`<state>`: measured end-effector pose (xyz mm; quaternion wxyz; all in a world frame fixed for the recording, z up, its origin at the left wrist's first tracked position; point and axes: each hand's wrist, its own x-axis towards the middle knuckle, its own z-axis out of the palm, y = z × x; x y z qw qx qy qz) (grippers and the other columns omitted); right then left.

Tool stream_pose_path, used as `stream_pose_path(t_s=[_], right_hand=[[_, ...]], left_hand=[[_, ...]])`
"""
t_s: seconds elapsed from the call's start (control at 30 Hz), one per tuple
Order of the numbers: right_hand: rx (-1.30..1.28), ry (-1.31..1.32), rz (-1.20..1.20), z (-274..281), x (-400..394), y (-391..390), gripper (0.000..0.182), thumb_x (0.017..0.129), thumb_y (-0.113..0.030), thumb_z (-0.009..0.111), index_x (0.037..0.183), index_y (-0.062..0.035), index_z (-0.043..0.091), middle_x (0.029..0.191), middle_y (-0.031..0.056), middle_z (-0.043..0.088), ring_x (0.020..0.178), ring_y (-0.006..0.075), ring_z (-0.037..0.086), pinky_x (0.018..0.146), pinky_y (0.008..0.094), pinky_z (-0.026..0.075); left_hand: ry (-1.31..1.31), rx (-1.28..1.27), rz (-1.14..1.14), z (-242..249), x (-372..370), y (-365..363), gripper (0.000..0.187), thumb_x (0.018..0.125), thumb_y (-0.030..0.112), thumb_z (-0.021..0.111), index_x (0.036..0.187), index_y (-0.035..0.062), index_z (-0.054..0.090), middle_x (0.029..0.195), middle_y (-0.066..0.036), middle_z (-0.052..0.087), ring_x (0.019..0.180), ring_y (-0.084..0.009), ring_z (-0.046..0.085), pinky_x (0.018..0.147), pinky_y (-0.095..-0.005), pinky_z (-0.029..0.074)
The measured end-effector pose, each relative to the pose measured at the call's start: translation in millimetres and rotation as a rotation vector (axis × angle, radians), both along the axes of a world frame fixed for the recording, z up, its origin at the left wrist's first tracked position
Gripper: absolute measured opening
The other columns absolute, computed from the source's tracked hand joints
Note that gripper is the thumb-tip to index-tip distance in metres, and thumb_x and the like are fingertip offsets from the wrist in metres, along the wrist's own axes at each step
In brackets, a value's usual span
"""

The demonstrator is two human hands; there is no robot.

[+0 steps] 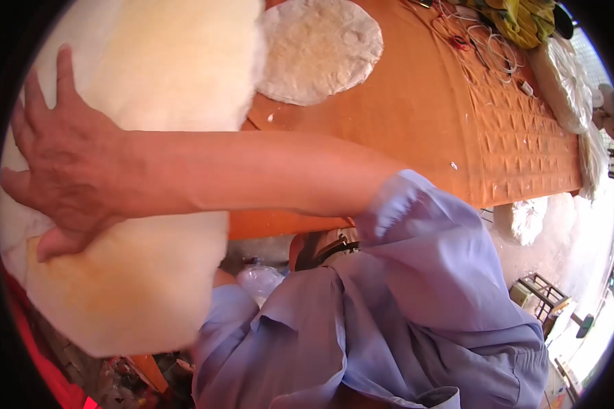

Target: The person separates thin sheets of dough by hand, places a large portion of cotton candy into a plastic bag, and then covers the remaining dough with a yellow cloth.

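Note:
My right hand (75,153) lies palm down at the far left, its fingers spread wide. It rests on a thick, fluffy cream sheet of wadding (177,61) that spreads across the left of the head view. My right forearm crosses over this sheet, and a lower flap of the wadding (129,286) hangs past the table edge toward my body. A bit of my left sleeve (228,307) shows beside that flap, but my left hand is hidden. Beyond the forearm, a flat, round, off-white pad (320,51) lies by the wadding's edge.
An orange cloth (416,88) covers the table, ridged toward its right end. Tangled cables (491,51) and a yellow-green cloth (525,20) lie at the far right. Plastic-wrapped bundles (563,82) line that end. A metal-framed stool-like object (542,296) stands on the floor.

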<state>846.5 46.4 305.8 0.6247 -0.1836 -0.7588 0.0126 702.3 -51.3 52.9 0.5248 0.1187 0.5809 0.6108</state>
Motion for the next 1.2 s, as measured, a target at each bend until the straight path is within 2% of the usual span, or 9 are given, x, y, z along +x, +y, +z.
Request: stream_pose_path(t_s=[0.23,0.33,0.5,0.6,0.8,0.97,1.03,1.1,1.2], right_hand=[[-0.333,0.505,0.579,40,-25,30,0.074,0.081,-0.064,0.047,0.128,-0.006,0.054,0.134,0.0342,0.041,0.129,0.0498,0.033,0.109,0.0569,0.022],[-0.52,0.738,0.697,-16,-25,87,0.05,0.095,-0.04,0.05,0.13,-0.0051,0.051,0.128,0.014,0.055,0.112,0.0171,0.054,0.096,0.0332,0.044],[-1.399,1.097,0.582,-240,166,69,0.049,0.096,-0.039,0.046,0.129,-0.003,0.049,0.119,0.0164,0.058,0.103,0.0222,0.059,0.091,0.0366,0.048],[-1.572,1.162,0.203,-323,328,0,0.049,0.097,-0.039,0.043,0.128,-0.0017,0.048,0.114,0.0179,0.06,0.098,0.0253,0.062,0.089,0.0387,0.05],[-1.472,0.767,-0.413,-294,446,-88,0.046,0.096,-0.038,0.047,0.12,-0.0002,0.056,0.1,0.0158,0.065,0.087,0.0189,0.063,0.081,0.0306,0.051],[-1.315,-0.013,-0.269,-259,316,-83,0.031,0.085,-0.014,0.069,0.113,-0.0036,0.062,0.099,0.0084,0.067,0.091,0.0163,0.063,0.078,0.0293,0.051],[-0.889,-0.447,-0.194,-256,248,-84,0.042,0.073,-0.019,0.076,0.11,-0.006,0.062,0.102,0.0126,0.064,0.097,0.0289,0.061,0.083,0.0388,0.051],[-0.741,-0.661,-0.106,-259,199,-87,0.059,0.066,-0.028,0.078,0.118,-0.0081,0.057,0.113,0.0183,0.056,0.111,0.0357,0.05,0.093,0.0433,0.043],[-0.616,-0.716,-0.198,-280,173,-82,0.052,0.066,-0.018,0.072,0.114,-0.0058,0.058,0.112,0.0199,0.055,0.107,0.0355,0.052,0.09,0.0455,0.044]], left_hand=[[0.152,0.389,-0.124,194,12,113,0.042,0.094,0.03,0.055,0.129,0.0072,0.052,0.131,-0.006,0.054,0.121,-0.018,0.05,0.098,-0.0308,0.041],[0.205,0.44,-0.214,232,50,140,0.042,0.094,0.031,0.055,0.129,0.0075,0.052,0.131,-0.005,0.054,0.121,-0.0176,0.05,0.098,-0.0305,0.041],[0.57,0.212,-0.455,149,121,116,0.046,0.094,0.032,0.055,0.131,0.0061,0.05,0.132,-0.006,0.053,0.121,-0.0175,0.05,0.099,-0.0298,0.04],[0.77,0.099,-0.649,65,123,59,0.052,0.092,0.022,0.059,0.136,-0.002,0.043,0.136,-0.012,0.049,0.125,-0.019,0.046,0.106,-0.0332,0.035],[0.828,-0.079,-0.344,-36,81,-40,0.03,0.09,0.012,0.059,0.115,-0.0044,0.056,0.111,-0.011,0.061,0.095,-0.0152,0.061,0.081,-0.0274,0.051],[0.194,-0.112,-0.213,-50,86,-52,0.037,0.09,0.015,0.063,0.121,0.0001,0.049,0.096,-0.008,0.061,0.079,-0.0178,0.064,0.069,-0.0291,0.055],[0.13,-0.094,-0.168,-46,99,-43,0.036,0.09,0.015,0.062,0.12,-0.0001,0.049,0.094,-0.008,0.06,0.078,-0.0181,0.064,0.068,-0.0293,0.055],[0.057,-0.071,-0.115,-52,93,-45,0.033,0.091,0.016,0.061,0.117,-0.0001,0.049,0.09,-0.006,0.059,0.077,-0.0186,0.064,0.07,-0.0302,0.055],[0.121,-0.088,-0.17,-36,89,-56,0.031,0.092,0.017,0.059,0.117,0.0003,0.049,0.093,-0.008,0.06,0.079,-0.0204,0.065,0.073,-0.0321,0.055]])
